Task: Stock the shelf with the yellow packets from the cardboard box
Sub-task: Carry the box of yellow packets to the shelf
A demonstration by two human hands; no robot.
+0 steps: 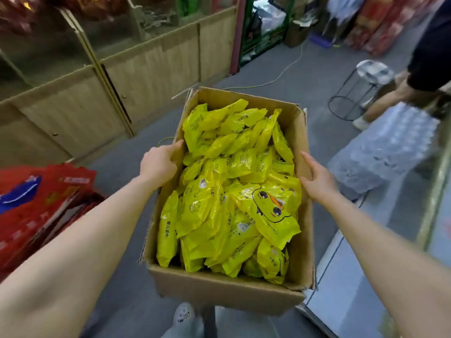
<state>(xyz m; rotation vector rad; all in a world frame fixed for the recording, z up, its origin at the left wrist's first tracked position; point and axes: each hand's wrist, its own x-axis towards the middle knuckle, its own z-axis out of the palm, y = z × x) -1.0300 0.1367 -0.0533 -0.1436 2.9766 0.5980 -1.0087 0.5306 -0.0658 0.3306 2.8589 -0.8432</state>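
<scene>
The yellow packets (227,191) lie heaped loose in the open cardboard box (219,289), filling it close to the rim, most of them back side up and one near the right wall showing a cartoon duck face. The box sits low in front of the person, above the grey floor (122,276) and over their shoe (184,314); what bears it from below is hidden. Its flaps are folded down outside, which leaves the whole top free for reaching in.

The left hand (159,164) grips the left wall of the box, fingers curled over the rim and dipping inside beside the packets. The right hand (317,179) lies against the right wall with fingers nearly straight along the rim and the thumb tucked inside, pressing rather than clutching. Held at both sides like this, the box looks steadied or about to be carried, not yet unpacked; no packet is in either hand.

To the left stands a wooden shelf unit (151,64) with glass-fronted bins. Red bags (48,196) lie at the near left, a wrapped pack of bottles (388,147) at the right, with another person's legs (380,103) and a wire stool (361,89) beyond
</scene>
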